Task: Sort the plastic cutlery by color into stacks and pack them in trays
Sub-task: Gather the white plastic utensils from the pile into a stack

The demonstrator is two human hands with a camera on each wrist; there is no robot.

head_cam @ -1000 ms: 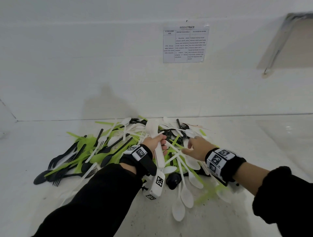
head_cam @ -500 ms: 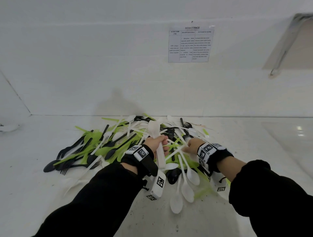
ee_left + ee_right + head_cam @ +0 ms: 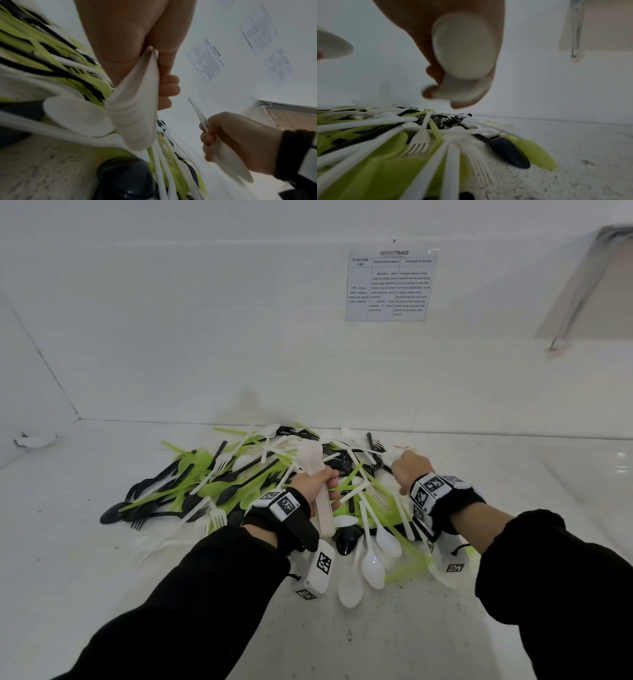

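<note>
A mixed pile of white, green and black plastic cutlery [image 3: 239, 484] lies on the white tabletop [image 3: 85, 559]. My left hand [image 3: 327, 486] grips a stack of white cutlery [image 3: 310, 458], fork heads pointing up and handles sticking out toward me; the same stack [image 3: 135, 108] fills the left wrist view. My right hand [image 3: 407, 465] hovers over the pile's right side and holds a white spoon [image 3: 229, 161]. Its bowl [image 3: 462, 47] sits under the palm, and its handle pokes out past the fingers [image 3: 208, 136].
A white wall rises right behind the pile, with a printed sheet [image 3: 390, 285] taped to it. A metal bracket [image 3: 579, 289] hangs at the upper right. Several white spoons [image 3: 371, 563] and a black spoon [image 3: 347, 541] lie nearest me.
My right hand has lifted out of the pile's middle and moved slightly back and right, now with a white spoon in it. The left hand keeps its stack in place.
</note>
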